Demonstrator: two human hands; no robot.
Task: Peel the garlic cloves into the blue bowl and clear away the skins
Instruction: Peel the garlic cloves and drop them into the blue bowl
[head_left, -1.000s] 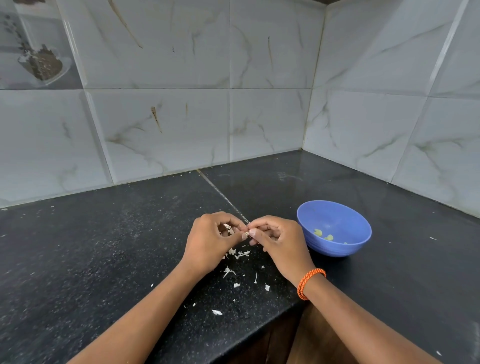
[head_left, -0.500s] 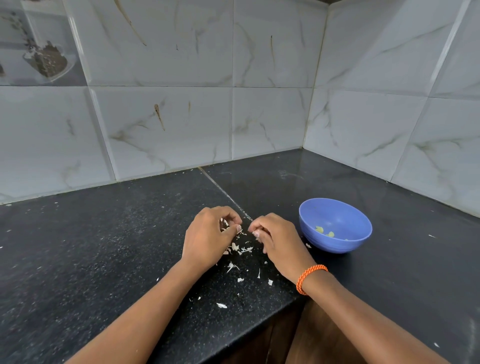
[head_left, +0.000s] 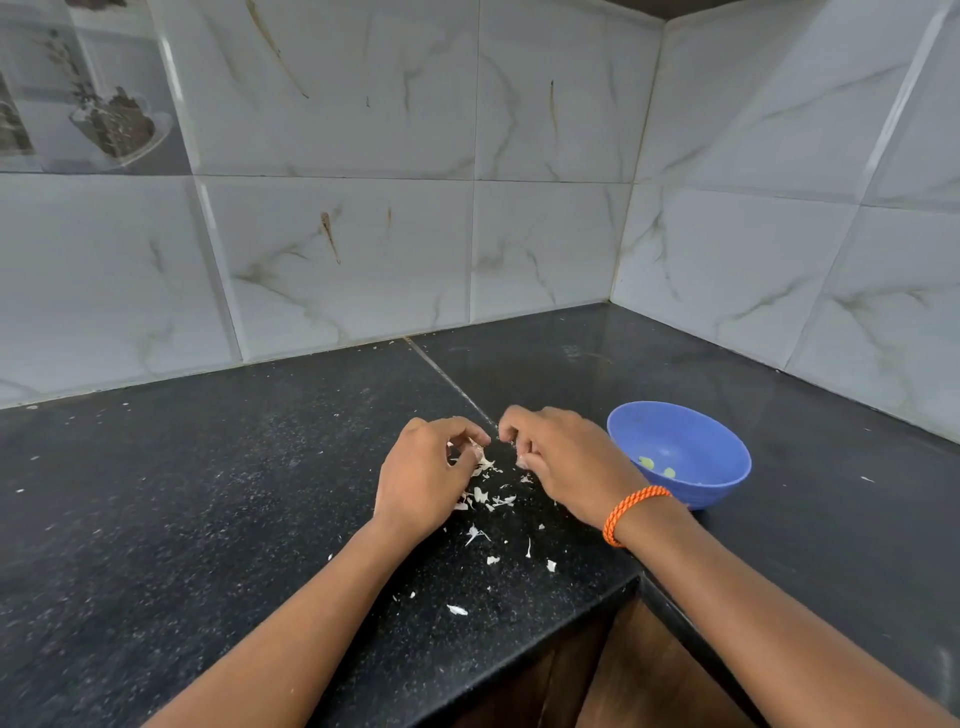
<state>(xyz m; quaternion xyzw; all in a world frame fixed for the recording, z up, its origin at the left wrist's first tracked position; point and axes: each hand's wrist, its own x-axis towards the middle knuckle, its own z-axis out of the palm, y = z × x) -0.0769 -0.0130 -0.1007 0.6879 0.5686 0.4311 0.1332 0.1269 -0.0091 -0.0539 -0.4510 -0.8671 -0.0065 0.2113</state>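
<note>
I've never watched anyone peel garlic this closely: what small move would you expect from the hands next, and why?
Probably the right hand reaches back to the left hand to pull off more skin. The left hand's curled fingers hold a clove with white skin hanging from it, so it seems only part peeled. The blue bowl holds a few peeled pieces.

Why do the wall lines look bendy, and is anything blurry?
Head view: the wide-angle lens bends the wall tiles lines; the right hand looks slightly motion-blurred; the black countertop near the corner shows a soft shine.
</note>
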